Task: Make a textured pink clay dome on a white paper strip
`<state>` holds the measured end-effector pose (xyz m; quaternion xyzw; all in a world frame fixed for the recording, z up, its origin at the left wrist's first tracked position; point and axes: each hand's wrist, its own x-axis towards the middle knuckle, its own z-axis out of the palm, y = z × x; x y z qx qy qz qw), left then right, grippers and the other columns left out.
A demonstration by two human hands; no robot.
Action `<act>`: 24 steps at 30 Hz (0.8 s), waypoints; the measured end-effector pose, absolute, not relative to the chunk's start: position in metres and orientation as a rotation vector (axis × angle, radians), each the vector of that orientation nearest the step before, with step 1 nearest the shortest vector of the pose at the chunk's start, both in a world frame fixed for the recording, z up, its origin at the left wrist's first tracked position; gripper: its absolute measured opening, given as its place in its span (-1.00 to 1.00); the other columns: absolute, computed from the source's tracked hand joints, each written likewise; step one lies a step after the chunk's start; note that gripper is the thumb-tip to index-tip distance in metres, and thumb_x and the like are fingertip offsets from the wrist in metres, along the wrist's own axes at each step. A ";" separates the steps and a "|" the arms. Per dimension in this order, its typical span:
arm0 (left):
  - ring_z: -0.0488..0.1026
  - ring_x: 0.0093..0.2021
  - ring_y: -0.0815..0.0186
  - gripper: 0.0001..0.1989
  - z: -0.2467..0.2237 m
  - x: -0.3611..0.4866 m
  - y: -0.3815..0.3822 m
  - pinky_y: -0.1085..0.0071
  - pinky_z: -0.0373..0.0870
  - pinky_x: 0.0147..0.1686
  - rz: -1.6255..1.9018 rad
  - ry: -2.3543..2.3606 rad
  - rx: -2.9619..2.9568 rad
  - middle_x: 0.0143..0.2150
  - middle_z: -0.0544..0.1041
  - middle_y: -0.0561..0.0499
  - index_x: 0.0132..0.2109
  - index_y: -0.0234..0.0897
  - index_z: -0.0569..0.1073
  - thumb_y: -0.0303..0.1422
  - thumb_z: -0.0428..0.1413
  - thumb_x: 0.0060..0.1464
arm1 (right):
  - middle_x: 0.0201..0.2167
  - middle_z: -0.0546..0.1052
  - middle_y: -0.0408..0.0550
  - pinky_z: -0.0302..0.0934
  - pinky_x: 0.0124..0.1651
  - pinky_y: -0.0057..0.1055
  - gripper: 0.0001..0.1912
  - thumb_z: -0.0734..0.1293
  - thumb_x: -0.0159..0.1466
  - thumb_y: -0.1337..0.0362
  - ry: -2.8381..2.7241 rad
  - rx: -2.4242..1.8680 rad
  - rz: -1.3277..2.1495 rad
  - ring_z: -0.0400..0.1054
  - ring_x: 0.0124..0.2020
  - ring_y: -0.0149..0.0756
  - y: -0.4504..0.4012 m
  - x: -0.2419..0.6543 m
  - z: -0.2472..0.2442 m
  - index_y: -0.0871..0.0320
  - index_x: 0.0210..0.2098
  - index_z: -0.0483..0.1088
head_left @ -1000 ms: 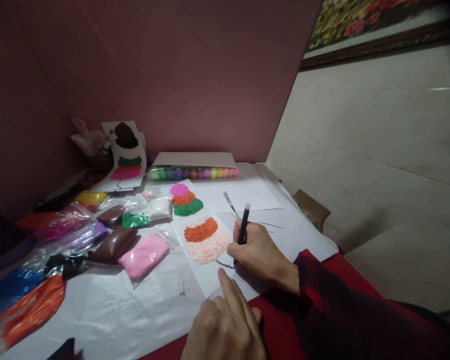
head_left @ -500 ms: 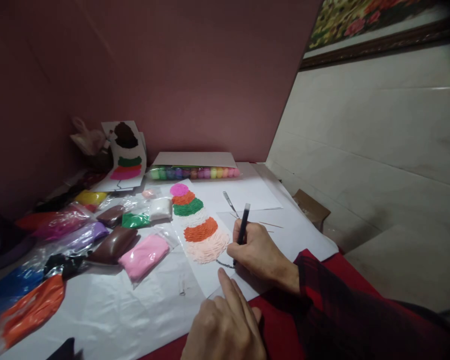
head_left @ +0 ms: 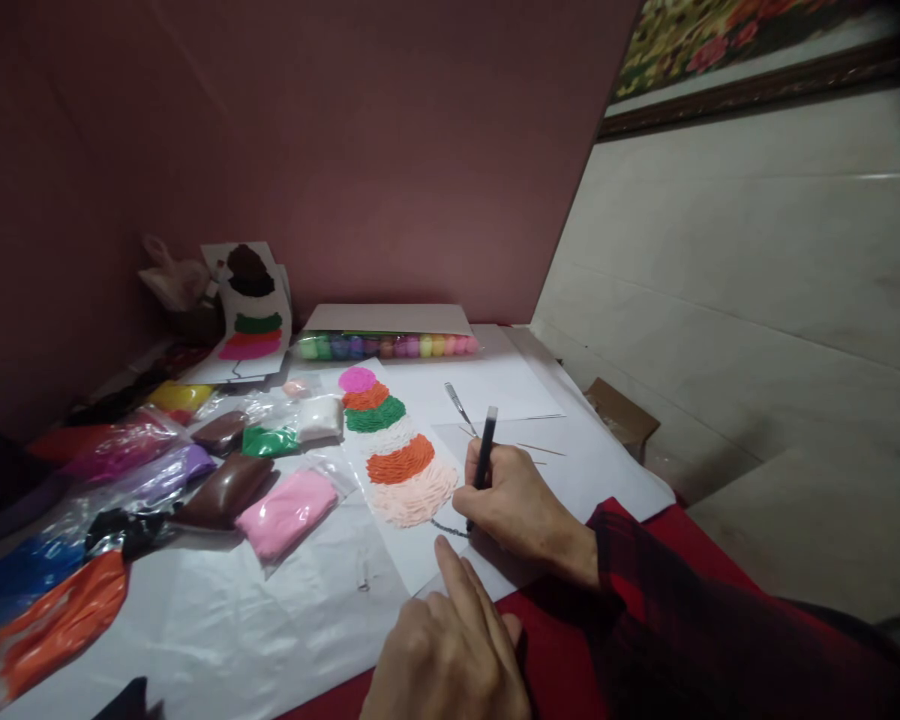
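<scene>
The right hand [head_left: 529, 505] grips a black pen [head_left: 483, 460], tip at the dark line [head_left: 448, 529] below the pale-pink band [head_left: 416, 495] on the decorated sheet [head_left: 403, 558]. The left hand [head_left: 450, 650] — half open, empty — lies near that line, index finger extended.

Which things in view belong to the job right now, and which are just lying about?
In the job:
- pen, in the right hand
- sheet with coloured bands
- black line, by the pen's tip and left hand

Lying about:
- pink bag and orange bag, perhaps supplies
- metal tool
- carton
- framed painting
</scene>
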<state>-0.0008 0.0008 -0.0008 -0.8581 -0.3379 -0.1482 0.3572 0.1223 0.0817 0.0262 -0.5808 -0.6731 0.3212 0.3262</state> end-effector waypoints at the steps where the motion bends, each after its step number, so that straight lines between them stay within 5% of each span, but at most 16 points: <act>1: 0.34 -0.74 0.34 -0.70 -0.001 -0.001 0.001 0.47 0.18 -0.80 -0.382 -0.875 -2.215 -0.32 0.56 -0.53 -0.25 -0.61 0.58 -0.39 0.05 0.15 | -0.71 0.23 -0.28 -0.02 -0.59 -0.51 -0.85 0.22 -0.09 0.44 -1.760 -1.525 0.839 0.09 -0.64 -0.49 0.082 0.122 0.026 0.13 -0.66 0.12; 24: 0.33 -0.74 0.35 -0.72 0.000 -0.001 0.001 0.48 0.19 -0.79 -0.371 -0.860 -2.197 -0.34 0.57 -0.50 -0.26 -0.58 0.59 -0.42 0.05 0.13 | -0.70 0.21 -0.28 -0.03 -0.60 -0.50 -0.84 0.23 -0.08 0.43 -1.755 -1.527 0.837 0.05 -0.63 -0.50 0.083 0.124 0.026 0.13 -0.65 0.11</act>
